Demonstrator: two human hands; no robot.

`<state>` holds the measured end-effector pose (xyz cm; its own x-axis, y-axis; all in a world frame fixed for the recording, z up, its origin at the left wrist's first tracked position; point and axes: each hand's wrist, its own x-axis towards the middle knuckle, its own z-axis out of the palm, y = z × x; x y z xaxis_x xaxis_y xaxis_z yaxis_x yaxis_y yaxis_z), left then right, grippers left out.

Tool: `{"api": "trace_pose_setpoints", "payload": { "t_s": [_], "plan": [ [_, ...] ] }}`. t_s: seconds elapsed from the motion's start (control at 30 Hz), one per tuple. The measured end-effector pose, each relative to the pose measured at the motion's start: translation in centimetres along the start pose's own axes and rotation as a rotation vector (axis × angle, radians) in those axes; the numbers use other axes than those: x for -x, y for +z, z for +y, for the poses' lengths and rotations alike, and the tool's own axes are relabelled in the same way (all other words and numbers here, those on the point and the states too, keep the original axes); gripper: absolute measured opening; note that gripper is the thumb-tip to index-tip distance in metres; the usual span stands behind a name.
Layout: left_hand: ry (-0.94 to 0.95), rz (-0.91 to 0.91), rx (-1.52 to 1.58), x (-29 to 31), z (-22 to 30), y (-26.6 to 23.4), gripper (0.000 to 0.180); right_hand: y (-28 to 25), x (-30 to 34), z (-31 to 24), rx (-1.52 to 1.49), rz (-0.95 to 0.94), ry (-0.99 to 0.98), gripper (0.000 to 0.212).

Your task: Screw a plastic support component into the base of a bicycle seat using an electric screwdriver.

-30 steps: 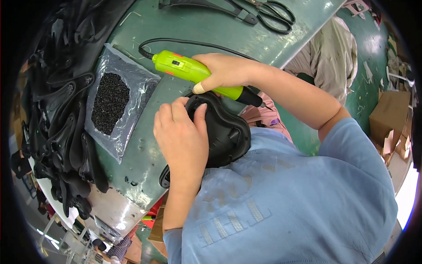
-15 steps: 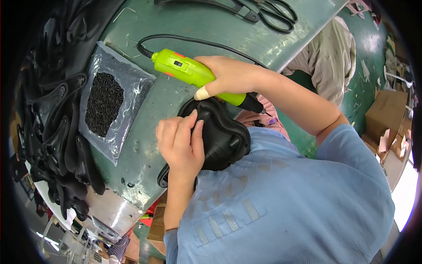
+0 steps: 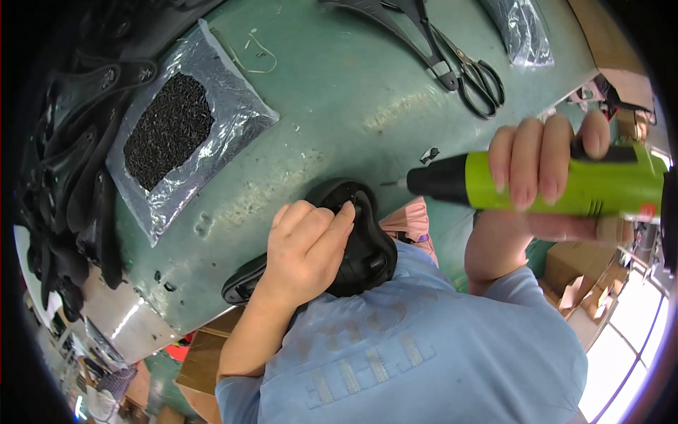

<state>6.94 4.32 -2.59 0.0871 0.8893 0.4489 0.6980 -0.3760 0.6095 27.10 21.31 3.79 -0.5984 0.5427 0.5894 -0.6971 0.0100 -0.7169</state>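
Observation:
My right hand (image 3: 534,162), raised at the right, grips a lime-green electric screwdriver (image 3: 607,187) with a black nose. Its thin bit points left, toward a glossy black moulded part (image 3: 369,258), and stays apart from it. That part, curved and rounded like a saddle, rests at the table's near edge against my blue shirt. My left hand (image 3: 304,251) lies over its left side, fingers bent and fingertips closed near its upper end. Whether a small piece is pinched between those fingertips cannot be made out.
A clear plastic bag (image 3: 244,106) of small black pieces lies on the green table (image 3: 318,120). Several black parts (image 3: 78,162) are heaped at the left. Black-handled scissors (image 3: 484,88) and a long black part (image 3: 395,32) lie at the far side. Cardboard boxes (image 3: 583,265) stand at the right.
My right hand has swung the screwdriver from above the black part out to the right and turned it, so its bit now points left. My left hand stays on the part.

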Motion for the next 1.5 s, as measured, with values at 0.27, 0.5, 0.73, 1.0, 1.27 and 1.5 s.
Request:
{"api": "trace_pose_setpoints", "payload": {
  "t_s": [0.27, 0.5, 0.73, 1.0, 1.27, 1.5],
  "plan": [
    [0.022, 0.003, 0.013, 0.1, -0.1, -0.1, 0.036, 1.4, -0.9, 2.3, -0.035, -0.181, 0.097, 0.063],
    [0.045, 0.001, 0.027, 0.2, -0.3, 0.1, 0.033, 1.9, -1.0, 2.6, 0.021, -0.228, 0.160, 0.060],
    [0.052, -0.002, 0.038, 0.1, -0.3, 0.0, 0.031, 2.3, -2.2, 2.6, 0.027, -0.319, 0.203, 0.058],
    [0.061, -0.001, 0.032, 0.0, -0.3, -0.2, 0.031, 3.0, -4.1, 2.9, 0.035, -0.453, 0.260, 0.055],
    [0.063, -0.007, 0.042, -0.1, -0.3, -0.3, 0.029, 4.5, -5.4, 2.7, 0.029, -0.547, 0.338, 0.053],
    [0.043, -0.013, 0.051, 0.2, -0.5, -0.4, 0.029, 4.3, -3.7, 3.8, 0.111, -0.616, 0.094, 0.048]
  ]
}}
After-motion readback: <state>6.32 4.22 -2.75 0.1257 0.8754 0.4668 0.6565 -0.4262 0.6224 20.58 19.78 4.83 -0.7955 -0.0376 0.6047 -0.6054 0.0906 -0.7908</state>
